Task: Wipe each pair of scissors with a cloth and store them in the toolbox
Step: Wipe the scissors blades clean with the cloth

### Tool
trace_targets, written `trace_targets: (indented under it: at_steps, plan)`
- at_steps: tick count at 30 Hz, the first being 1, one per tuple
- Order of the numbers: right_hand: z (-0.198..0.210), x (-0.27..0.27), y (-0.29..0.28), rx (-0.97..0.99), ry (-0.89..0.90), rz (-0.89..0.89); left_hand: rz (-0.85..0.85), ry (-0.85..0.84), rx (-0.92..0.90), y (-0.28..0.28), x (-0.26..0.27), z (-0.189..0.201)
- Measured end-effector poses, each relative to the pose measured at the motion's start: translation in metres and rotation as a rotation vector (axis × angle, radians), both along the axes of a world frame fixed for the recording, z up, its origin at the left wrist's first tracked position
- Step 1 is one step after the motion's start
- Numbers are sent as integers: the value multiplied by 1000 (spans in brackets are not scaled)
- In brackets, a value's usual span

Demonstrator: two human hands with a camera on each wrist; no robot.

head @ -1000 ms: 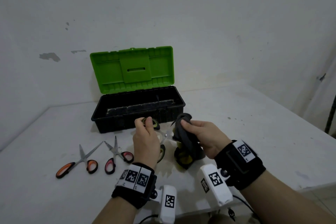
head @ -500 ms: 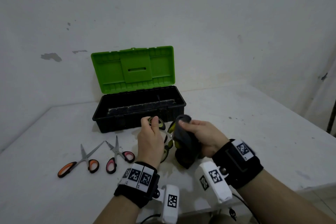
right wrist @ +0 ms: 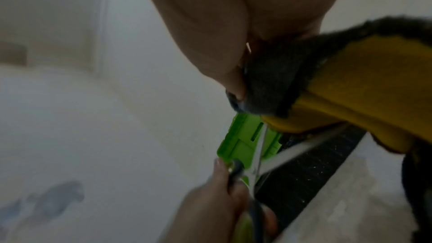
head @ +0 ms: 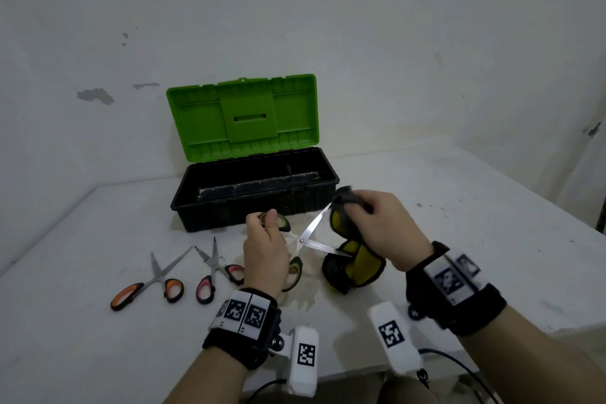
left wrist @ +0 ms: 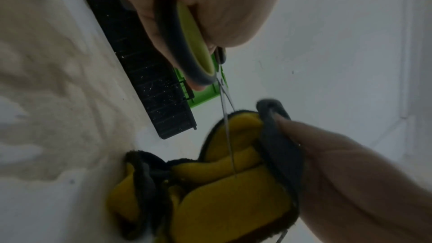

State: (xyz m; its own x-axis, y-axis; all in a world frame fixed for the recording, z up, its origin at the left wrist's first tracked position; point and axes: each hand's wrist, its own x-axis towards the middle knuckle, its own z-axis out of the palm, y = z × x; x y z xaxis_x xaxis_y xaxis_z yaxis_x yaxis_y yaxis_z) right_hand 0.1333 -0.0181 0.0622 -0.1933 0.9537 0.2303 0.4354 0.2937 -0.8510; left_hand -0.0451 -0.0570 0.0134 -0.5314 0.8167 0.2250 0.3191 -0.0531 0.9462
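Observation:
My left hand (head: 266, 248) grips the green-and-black handles of a pair of scissors (head: 310, 234), whose blades stand spread open. My right hand (head: 377, 223) pinches a grey-and-yellow cloth (head: 355, 264) around the tip of the upper blade; the lower blade pokes into the hanging folds. The left wrist view shows the green handle (left wrist: 194, 43) in my fingers and the cloth (left wrist: 233, 191) below it. The black toolbox (head: 255, 203) stands just behind, its green lid (head: 244, 116) raised. Orange-handled scissors (head: 154, 285) and pink-handled scissors (head: 218, 275) lie on the table at the left.
The white table (head: 475, 223) meets a white wall behind the toolbox. Its front edge runs under my wrists and its right edge drops off at the far right. Cables hang from the wrist cameras below the table edge.
The scissor blades have swung open. My right hand slid the cloth up and to the right along the upper blade to its tip. The left hand shifted slightly with the handles.

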Motion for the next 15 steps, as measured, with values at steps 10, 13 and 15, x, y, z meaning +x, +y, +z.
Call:
trace_targets:
  at_steps: [10,13,15]
  plan:
    - [-16,-33,-20,643,-519,226,5,41,-4,3,15,18]
    - [-18,-33,-24,663,-557,307,25,53,5,3,12,17]
    - [-14,-29,-21,638,-525,298,20,66,3,1,13,16]
